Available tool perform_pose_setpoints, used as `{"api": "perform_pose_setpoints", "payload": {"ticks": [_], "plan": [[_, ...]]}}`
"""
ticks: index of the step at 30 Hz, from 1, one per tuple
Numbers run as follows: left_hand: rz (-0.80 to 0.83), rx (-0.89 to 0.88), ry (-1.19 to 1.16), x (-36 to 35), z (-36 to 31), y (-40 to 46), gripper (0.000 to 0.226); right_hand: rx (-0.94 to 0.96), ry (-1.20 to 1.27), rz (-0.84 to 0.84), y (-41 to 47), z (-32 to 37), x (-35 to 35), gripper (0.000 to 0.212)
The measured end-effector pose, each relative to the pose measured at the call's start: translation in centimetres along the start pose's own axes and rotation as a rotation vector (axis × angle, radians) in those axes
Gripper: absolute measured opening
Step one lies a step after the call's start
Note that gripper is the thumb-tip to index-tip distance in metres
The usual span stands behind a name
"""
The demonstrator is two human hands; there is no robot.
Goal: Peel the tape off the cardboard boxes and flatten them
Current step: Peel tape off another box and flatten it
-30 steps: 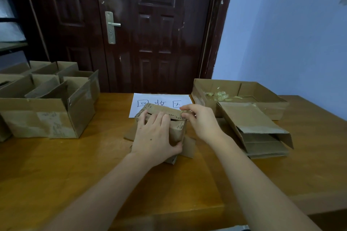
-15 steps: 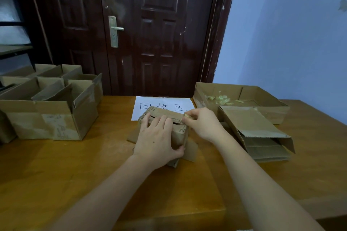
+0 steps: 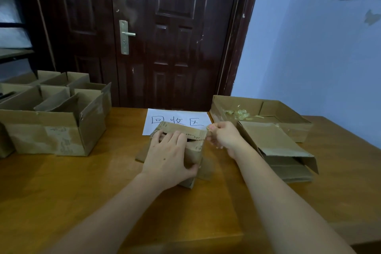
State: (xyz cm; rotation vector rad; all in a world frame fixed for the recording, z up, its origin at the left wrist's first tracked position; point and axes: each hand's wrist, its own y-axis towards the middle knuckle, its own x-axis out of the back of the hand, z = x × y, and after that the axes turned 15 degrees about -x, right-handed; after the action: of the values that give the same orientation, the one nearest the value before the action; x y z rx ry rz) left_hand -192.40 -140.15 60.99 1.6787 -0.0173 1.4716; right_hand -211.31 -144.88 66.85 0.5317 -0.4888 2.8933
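Left boxes (image 3: 12, 126) cropped at edge

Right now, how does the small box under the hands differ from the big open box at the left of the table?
The small box is clearly smaller than the big open box. The small box is held: the left hand grips it and the right hand pinches something at its top edge; no hand touches the big open box. Both are brown cardboard and stand on the wooden table.
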Motion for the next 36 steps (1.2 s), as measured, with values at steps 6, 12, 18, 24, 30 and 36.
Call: {"api": "perform_pose_setpoints", "payload": {"ticks": [6,12,18,24,30,36], "plan": [[-0.025,0.052,-0.051,0.7,-0.1,0.5,0.056,0.269,-0.166,0.038,-0.4,-1.3,1.0,0.013],[0.09,0.05,-0.124,1.5,1.6,-1.1,0.047,0.509,-0.437,-0.097,-0.4,-3.2,0.4,0.02],[0.077,0.092,-0.259,1.5,1.8,-2.0,0.07,0.374,-0.183,0.219,-3.7,-3.2,0.6,0.051],[0.087,0.078,-0.278,1.6,1.8,-1.8,0.071,0.358,-0.125,0.189,-3.1,-3.3,0.5,0.028],[0.108,0.065,-0.267,2.0,1.8,-1.7,0.064,0.33,-0.085,0.108,-0.9,-3.5,2.0,0.032],[0.061,0.068,-0.278,1.6,1.6,-1.9,0.065,0.312,-0.179,-0.256,1.0,-2.3,3.6,0.029]]}}
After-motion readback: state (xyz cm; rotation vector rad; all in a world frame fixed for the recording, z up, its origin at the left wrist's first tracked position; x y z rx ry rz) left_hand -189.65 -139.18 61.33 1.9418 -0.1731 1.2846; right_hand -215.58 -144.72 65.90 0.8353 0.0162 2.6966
